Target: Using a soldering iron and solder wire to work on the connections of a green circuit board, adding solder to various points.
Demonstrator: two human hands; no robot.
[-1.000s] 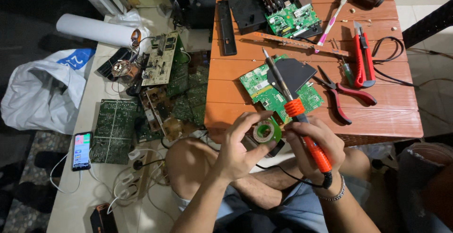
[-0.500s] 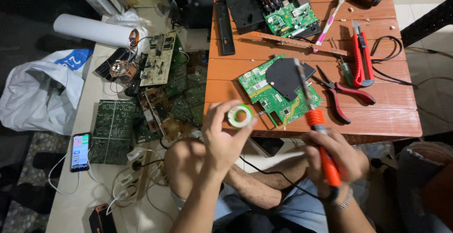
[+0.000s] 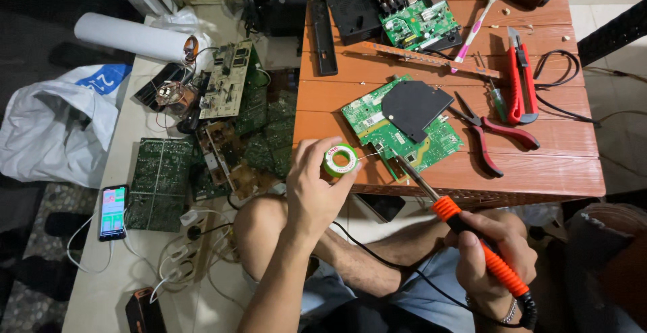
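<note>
Orange wooden worktop carried a green circuit board near its front edge; the left hand pinched a green solder spool beside the board; the right hand – fingers wrapped tight – gripped an orange soldering iron, tip at the board's edge.

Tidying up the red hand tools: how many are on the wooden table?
2. The red cutter lies near the table's right edge; the red pliers lie just below-left of it, beside the green board. Others may be out of frame.
</note>
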